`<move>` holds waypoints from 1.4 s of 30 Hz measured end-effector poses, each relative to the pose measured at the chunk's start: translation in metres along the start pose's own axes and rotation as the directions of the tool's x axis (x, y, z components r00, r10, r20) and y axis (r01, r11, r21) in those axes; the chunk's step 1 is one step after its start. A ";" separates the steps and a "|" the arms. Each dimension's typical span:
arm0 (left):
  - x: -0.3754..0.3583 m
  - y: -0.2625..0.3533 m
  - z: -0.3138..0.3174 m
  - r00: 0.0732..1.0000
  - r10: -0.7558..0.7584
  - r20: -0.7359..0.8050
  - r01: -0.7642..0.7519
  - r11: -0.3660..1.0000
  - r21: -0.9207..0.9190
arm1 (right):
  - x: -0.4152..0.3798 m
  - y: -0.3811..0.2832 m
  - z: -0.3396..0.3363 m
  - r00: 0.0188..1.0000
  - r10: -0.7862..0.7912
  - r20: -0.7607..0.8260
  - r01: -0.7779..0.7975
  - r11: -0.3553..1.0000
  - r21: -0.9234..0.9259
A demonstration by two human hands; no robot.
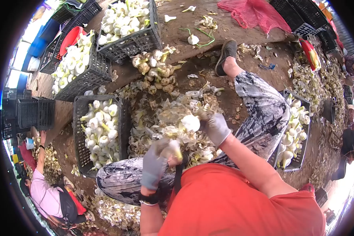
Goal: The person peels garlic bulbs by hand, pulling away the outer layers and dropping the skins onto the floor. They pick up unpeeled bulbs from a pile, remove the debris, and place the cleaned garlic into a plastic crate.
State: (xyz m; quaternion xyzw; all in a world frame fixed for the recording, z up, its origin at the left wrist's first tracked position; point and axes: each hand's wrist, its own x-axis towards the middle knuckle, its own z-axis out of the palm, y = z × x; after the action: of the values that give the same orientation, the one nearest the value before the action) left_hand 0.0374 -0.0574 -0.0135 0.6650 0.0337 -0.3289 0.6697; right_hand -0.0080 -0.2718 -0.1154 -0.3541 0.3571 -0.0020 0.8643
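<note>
My left hand [155,163], in a grey glove, is closed on a garlic bulb with a greenish stem [174,149]; that bulb is blurred. My right hand [216,128], gloved too, has its fingers curled beside a round white garlic bulb [190,123], and its fingertips are blurred. Whether the right fingers grip this bulb is hard to tell. Beneath both hands spreads a heap of loose garlic skins [161,114]. Just beyond the heap lie several untrimmed brownish bulbs [155,70].
Black crates of white garlic stand at the left [78,137], upper left [155,41] and right [306,133], the last beside my knee. A red net [251,13] lies at the top. Another person [47,196] sits at the lower left.
</note>
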 end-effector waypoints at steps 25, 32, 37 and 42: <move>0.100 -0.105 -0.001 0.996 -0.014 0.083 -0.048 0.712 0.701 | -0.078 -0.240 -0.127 0.523 -0.815 -0.251 0.260 0.433 -0.863; 0.116 -0.087 0.013 0.993 -0.120 -0.021 0.116 0.881 0.458 | 0.165 -0.119 0.002 0.938 0.009 0.347 0.347 -0.085 -0.934; 0.128 -0.096 0.002 0.986 -0.150 -0.073 0.166 0.926 0.339 | 0.256 0.020 0.068 0.840 0.257 0.478 0.542 -0.432 -0.720; 0.138 -0.100 -0.002 0.968 -0.242 -0.068 0.251 0.950 0.184 | 0.266 0.053 0.058 0.804 0.163 0.571 0.540 -0.604 -0.587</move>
State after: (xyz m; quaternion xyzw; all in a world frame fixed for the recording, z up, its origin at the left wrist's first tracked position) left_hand 0.0975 -0.0995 -0.1667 0.7240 0.0995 -0.3968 0.5555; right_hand 0.2127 -0.2651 -0.2836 -0.9717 -0.1170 0.1743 0.1085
